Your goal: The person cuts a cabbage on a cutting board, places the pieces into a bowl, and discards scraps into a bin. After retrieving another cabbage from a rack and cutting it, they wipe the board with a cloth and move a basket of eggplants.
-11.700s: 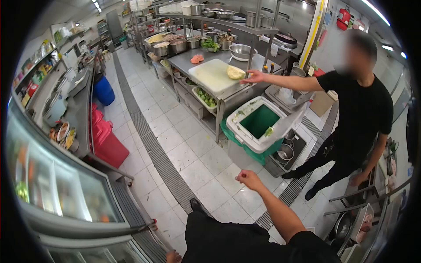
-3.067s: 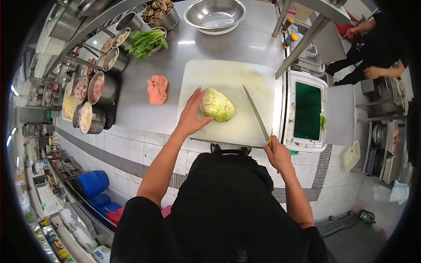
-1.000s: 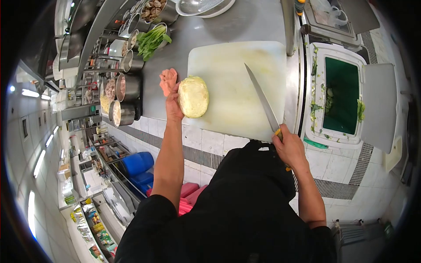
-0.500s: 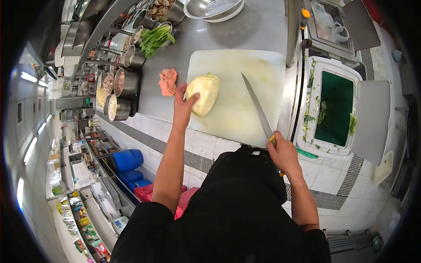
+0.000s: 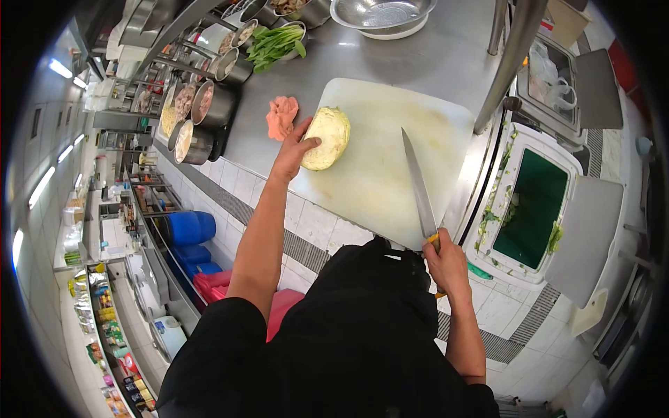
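Observation:
A piece of cabbage (image 5: 326,139), pale yellow with a greenish edge, rests at the left side of the white cutting board (image 5: 397,177). My left hand (image 5: 296,150) grips it from the left, thumb across its pale face and fingers behind it. In my right hand (image 5: 446,263), at the board's near right corner, is a long kitchen knife (image 5: 417,181) with a yellow handle. Its blade points away from me over the board, apart from the cabbage. A crumpled pink cloth-like item (image 5: 282,117) lies just beyond my left hand on the steel counter.
Metal pots (image 5: 214,103) of ingredients line the left, with leafy greens (image 5: 274,47) behind. A metal bowl (image 5: 383,14) stands at the back. To the right are a steel post (image 5: 509,66) and a white-rimmed bin (image 5: 481,233) with green scraps. Blue barrels (image 5: 191,228) stand lower left.
My left hand has turned the cabbage so that a flatter, pale face shows. The knife stays in my right hand over the board's right side. The whole view has shifted and rotated slightly.

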A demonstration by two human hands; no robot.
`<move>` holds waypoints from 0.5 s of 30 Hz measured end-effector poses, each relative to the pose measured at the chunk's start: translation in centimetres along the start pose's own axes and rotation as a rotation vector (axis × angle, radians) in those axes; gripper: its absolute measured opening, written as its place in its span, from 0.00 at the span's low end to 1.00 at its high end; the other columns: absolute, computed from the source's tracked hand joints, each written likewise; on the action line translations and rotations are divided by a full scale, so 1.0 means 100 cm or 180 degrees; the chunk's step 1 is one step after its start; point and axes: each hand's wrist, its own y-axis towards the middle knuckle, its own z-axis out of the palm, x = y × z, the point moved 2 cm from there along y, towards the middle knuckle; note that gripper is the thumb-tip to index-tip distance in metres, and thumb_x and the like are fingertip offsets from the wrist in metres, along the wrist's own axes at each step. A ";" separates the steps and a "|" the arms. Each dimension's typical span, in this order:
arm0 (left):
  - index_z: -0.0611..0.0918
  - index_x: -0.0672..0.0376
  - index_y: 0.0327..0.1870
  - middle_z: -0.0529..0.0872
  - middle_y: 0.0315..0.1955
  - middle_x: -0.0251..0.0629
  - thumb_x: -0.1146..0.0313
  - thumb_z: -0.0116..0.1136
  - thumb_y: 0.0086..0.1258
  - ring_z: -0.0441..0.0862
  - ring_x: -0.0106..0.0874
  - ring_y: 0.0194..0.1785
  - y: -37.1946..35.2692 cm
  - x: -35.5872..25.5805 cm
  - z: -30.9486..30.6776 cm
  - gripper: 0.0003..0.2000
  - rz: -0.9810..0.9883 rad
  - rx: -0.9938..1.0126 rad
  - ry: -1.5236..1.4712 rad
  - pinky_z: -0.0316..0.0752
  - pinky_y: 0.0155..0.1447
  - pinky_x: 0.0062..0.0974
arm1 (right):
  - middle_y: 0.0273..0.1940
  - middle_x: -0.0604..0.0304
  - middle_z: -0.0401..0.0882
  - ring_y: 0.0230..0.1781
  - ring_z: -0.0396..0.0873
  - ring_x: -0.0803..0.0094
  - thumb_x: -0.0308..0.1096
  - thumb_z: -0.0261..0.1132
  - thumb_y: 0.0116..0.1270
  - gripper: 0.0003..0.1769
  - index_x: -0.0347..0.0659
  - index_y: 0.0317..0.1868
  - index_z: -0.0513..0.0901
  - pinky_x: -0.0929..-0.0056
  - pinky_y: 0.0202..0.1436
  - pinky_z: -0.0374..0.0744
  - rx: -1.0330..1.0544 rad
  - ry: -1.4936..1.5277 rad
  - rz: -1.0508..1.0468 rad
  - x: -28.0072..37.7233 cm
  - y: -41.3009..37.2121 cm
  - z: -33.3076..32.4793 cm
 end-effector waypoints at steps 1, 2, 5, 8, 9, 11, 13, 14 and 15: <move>0.61 0.69 0.77 0.73 0.69 0.46 0.72 0.66 0.63 0.73 0.33 0.69 -0.001 0.000 0.000 0.40 0.0012 -0.0021 -0.0016 0.66 0.72 0.28 | 0.31 0.34 0.83 0.36 0.82 0.34 0.43 0.61 0.72 0.21 0.36 0.56 0.74 0.43 0.41 0.77 0.0012 0.0006 0.0015 0.000 0.000 0.000; 0.61 0.68 0.78 0.73 0.69 0.46 0.72 0.66 0.61 0.72 0.34 0.69 -0.003 -0.001 -0.001 0.41 0.0058 0.0014 0.0104 0.65 0.73 0.28 | 0.31 0.34 0.83 0.36 0.82 0.34 0.43 0.61 0.72 0.21 0.36 0.56 0.74 0.43 0.41 0.77 0.0017 -0.0015 -0.0005 0.000 0.001 0.000; 0.62 0.64 0.78 0.72 0.69 0.46 0.72 0.66 0.57 0.71 0.35 0.71 -0.012 -0.008 0.007 0.43 0.0258 0.0011 0.0710 0.64 0.74 0.29 | 0.31 0.34 0.83 0.36 0.82 0.34 0.42 0.61 0.72 0.20 0.36 0.56 0.74 0.43 0.41 0.77 0.0076 0.0045 0.0043 0.000 0.002 -0.001; 0.64 0.61 0.77 0.71 0.71 0.46 0.71 0.67 0.54 0.69 0.38 0.73 -0.027 -0.023 0.027 0.44 0.0605 -0.0101 0.1678 0.62 0.76 0.30 | 0.30 0.35 0.83 0.35 0.82 0.34 0.42 0.61 0.72 0.20 0.36 0.55 0.74 0.42 0.41 0.77 0.0144 -0.0006 0.0066 0.000 0.003 -0.002; 0.65 0.59 0.77 0.70 0.72 0.46 0.70 0.67 0.54 0.67 0.40 0.75 -0.031 -0.026 0.033 0.43 0.0813 -0.0189 0.2165 0.62 0.77 0.31 | 0.30 0.35 0.83 0.35 0.82 0.34 0.42 0.60 0.72 0.19 0.36 0.54 0.74 0.42 0.41 0.77 0.0095 -0.0088 -0.0008 0.003 0.003 -0.003; 0.67 0.59 0.76 0.70 0.72 0.46 0.69 0.67 0.54 0.66 0.41 0.75 -0.034 -0.027 0.040 0.42 0.0821 -0.0136 0.2087 0.62 0.77 0.32 | 0.30 0.36 0.83 0.35 0.82 0.35 0.42 0.61 0.72 0.19 0.36 0.54 0.74 0.42 0.40 0.77 0.0010 -0.0251 -0.0165 0.006 0.002 -0.005; 0.68 0.58 0.75 0.69 0.72 0.46 0.69 0.68 0.54 0.66 0.42 0.76 -0.031 -0.024 0.045 0.41 0.0852 -0.0088 0.2003 0.62 0.77 0.32 | 0.30 0.36 0.83 0.34 0.82 0.36 0.42 0.61 0.72 0.19 0.36 0.54 0.75 0.43 0.40 0.77 -0.0124 -0.0320 -0.0214 0.013 0.001 -0.008; 0.68 0.59 0.75 0.69 0.72 0.46 0.68 0.69 0.54 0.66 0.41 0.75 -0.028 -0.020 0.046 0.41 0.0860 0.0003 0.1889 0.62 0.77 0.32 | 0.29 0.37 0.83 0.34 0.82 0.36 0.41 0.61 0.72 0.18 0.37 0.54 0.75 0.43 0.39 0.77 -0.0238 -0.0355 -0.0262 0.015 -0.001 -0.010; 0.69 0.60 0.74 0.69 0.72 0.45 0.68 0.70 0.54 0.67 0.40 0.75 -0.025 -0.017 0.048 0.41 0.0871 0.0101 0.1774 0.63 0.76 0.32 | 0.28 0.38 0.82 0.32 0.82 0.38 0.41 0.63 0.71 0.19 0.36 0.53 0.75 0.45 0.36 0.76 -0.0377 -0.0322 -0.0308 0.015 0.000 -0.008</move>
